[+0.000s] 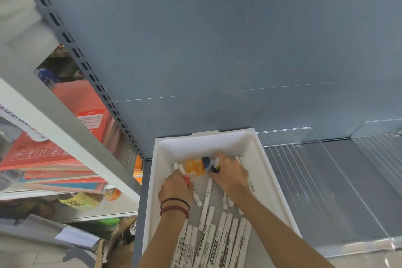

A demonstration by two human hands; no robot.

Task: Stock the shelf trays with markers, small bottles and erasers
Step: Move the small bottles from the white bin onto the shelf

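A grey metal shelf (369, 191) carries a white rectangular plastic tray (217, 137). White cylindrical markers (224, 237) lie lengthwise inside it. At the tray's far end, the right hand (230, 173) curls its fingers round small orange bottles with dark blue caps (195, 166). The left hand (176, 187) grips a red-tipped item (186, 179), mostly hidden.

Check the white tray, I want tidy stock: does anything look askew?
The near markers lie parallel in the white tray, but those farther in lie crossed at angles, with orange bottles lying sideways among them.
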